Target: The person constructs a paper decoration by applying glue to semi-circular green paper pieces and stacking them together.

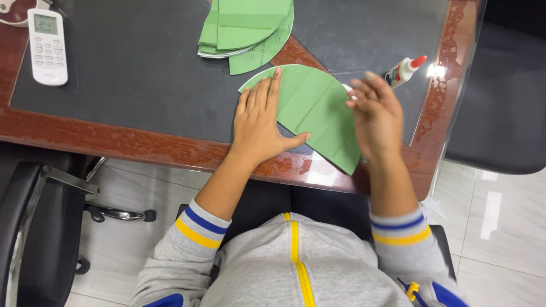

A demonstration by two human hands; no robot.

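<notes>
Near table (121, 139) edge: green paper half-circle (320, 111), creased, lying flat; left hand (259, 119) spread flat on it, fingers extended, grasping nothing; right hand (375, 113) at its right rim, blurred, grip cannot be told. Just beyond: glue bottle (404, 70). Farther: stack of green paper pieces (249, 14), white remote control (47, 46) at left

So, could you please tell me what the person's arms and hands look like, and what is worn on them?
Both hands, the left hand and the right hand, are bare: no gloves, rings or watch show. The forearms are bare too. The grey sleeves are pushed up and end in cuffs with blue and yellow stripes.
</notes>
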